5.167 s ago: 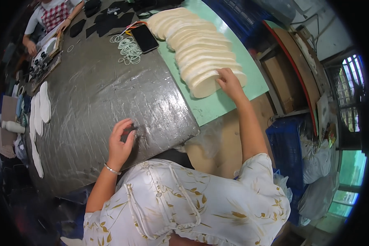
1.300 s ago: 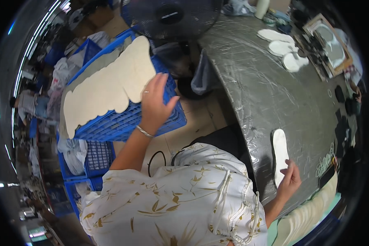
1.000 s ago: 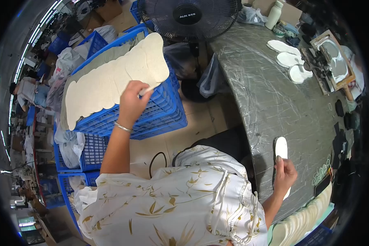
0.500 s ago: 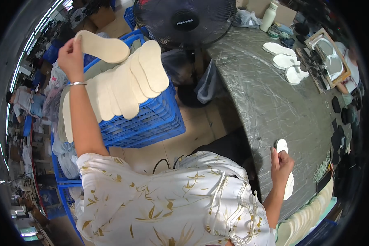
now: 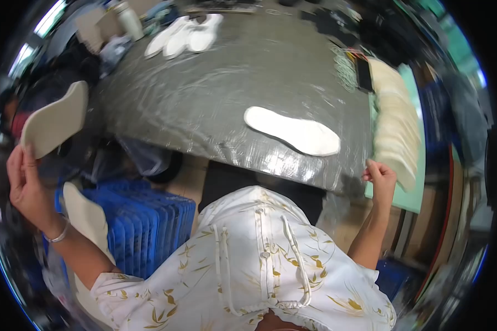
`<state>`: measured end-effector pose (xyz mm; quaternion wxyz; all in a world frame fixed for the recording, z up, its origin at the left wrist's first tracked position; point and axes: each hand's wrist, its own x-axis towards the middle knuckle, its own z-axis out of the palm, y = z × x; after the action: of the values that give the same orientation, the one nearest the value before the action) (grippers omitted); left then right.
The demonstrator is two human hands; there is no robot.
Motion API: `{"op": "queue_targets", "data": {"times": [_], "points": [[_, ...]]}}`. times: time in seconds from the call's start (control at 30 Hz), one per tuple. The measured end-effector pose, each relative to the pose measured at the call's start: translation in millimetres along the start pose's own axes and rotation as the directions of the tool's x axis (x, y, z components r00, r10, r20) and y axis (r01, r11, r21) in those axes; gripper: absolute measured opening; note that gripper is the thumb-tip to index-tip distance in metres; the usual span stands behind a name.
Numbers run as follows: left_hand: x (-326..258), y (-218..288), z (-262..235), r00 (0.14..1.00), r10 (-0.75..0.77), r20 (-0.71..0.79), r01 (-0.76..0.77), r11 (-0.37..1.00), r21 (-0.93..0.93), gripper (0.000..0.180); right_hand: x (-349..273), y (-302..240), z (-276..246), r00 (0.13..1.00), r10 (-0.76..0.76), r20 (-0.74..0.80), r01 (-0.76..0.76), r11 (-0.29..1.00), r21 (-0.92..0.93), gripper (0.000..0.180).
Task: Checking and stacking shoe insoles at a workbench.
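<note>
At the left, my left hand (image 5: 30, 190) pinches one end of a cream shoe insole (image 5: 55, 118), which is held up tilted above the blue crate. My right hand (image 5: 380, 176) hovers by the table's near right edge, fingers curled together, with nothing visible in them. It is beside a row of overlapping cream insoles (image 5: 395, 121). On the table in front of me lies a single white insole (image 5: 292, 132) with a dark lower edge, apart from both hands.
A grey, plastic-covered table (image 5: 221, 99) spans the middle. Several white insole-shaped pieces (image 5: 185, 36) lie at its far left, near a pale bottle (image 5: 128, 21). A blue crate (image 5: 143, 220) with cream insoles stands at lower left. Green cord (image 5: 345, 69) and a dark phone-like slab (image 5: 364, 74) lie at right.
My view has swung right toward the table. The left hand still holds the cream insole, now away from the crate's row. My right hand has left the white insole on the table.
</note>
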<state>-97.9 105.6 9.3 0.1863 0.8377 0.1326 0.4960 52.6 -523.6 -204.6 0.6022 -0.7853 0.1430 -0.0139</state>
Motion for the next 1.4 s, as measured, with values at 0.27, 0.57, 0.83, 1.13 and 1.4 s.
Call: {"op": "queue_targets", "data": {"times": [0.27, 0.57, 0.83, 1.13, 1.4], "points": [[-63, 128, 237, 0.876, 0.100, 0.472, 0.277, 0.697, -0.662, 0.021, -90, 106, -133, 0.845, 0.225, -0.484, -0.098, 0.957, 0.273, 0.035], [-94, 210, 296, 0.669, 0.432, 0.605, 0.298, 0.590, -0.751, 0.023, -118, 104, -137, 0.924, 0.180, -0.336, 0.075, 0.779, 0.623, 0.036], [-106, 246, 289, 0.696, 0.489, 0.526, 0.156, 0.613, -0.775, 0.019, -87, 107, -143, 0.792, 0.224, -0.568, -0.010, 0.935, 0.354, 0.030], [-112, 251, 285, 0.720, 0.481, 0.499, 0.145, 0.599, -0.787, 0.016, -59, 106, -145, 0.871, 0.403, -0.281, -0.273, 0.872, 0.407, 0.022], [-119, 251, 298, 0.706, 0.465, 0.535, 0.230, 0.563, -0.794, 0.017, -61, 105, -146, 0.924, 0.302, -0.233, -0.185, 0.889, 0.419, 0.029]]}}
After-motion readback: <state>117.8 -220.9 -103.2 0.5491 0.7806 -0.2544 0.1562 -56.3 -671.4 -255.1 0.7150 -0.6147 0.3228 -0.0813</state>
